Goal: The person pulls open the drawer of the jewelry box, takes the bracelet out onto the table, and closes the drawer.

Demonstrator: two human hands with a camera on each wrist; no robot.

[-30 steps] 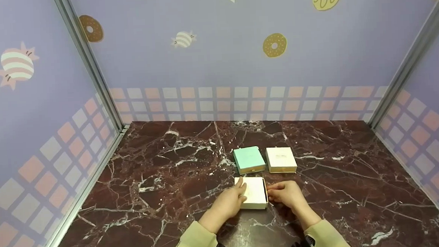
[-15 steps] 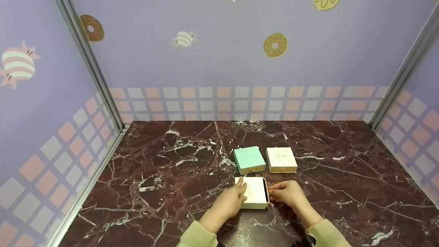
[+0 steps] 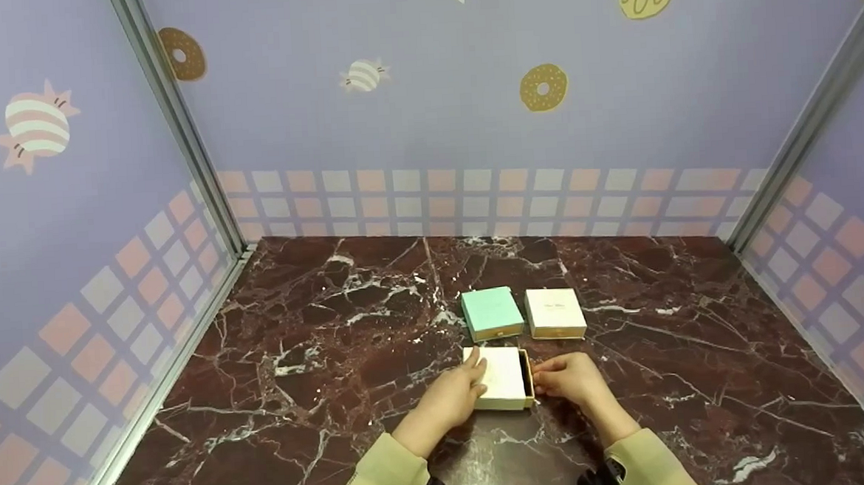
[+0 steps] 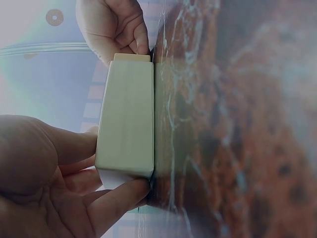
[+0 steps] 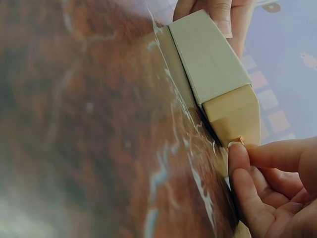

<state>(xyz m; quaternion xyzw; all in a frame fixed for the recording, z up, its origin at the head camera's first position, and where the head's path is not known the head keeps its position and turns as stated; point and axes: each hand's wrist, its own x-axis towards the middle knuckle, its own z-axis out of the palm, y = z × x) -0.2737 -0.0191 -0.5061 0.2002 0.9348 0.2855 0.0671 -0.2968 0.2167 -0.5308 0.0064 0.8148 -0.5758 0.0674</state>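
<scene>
A small white cardboard drawer box (image 3: 502, 375) lies flat on the table, its tan inner drawer (image 5: 230, 114) sticking out a little at the right with a dark gap showing behind its front. My left hand (image 3: 451, 395) grips the sleeve's left end; in the left wrist view, thumb and fingers stand around that end of the box (image 4: 128, 109). At the drawer front, my right hand (image 3: 574, 378) pinches a small pull tab (image 5: 239, 140) between thumb and finger. The drawer's contents are hidden.
Behind the held box stand a mint-green box (image 3: 492, 312) and another white box (image 3: 555, 311), side by side with a narrow gap. Dark red marbled table (image 3: 323, 425) surrounds them. Patterned purple panels (image 3: 425, 110) close off the back and both sides.
The drawer has slid slightly farther out to the right, widening the dark gap. My right hand has moved right with it, while my left hand stays on the sleeve.
</scene>
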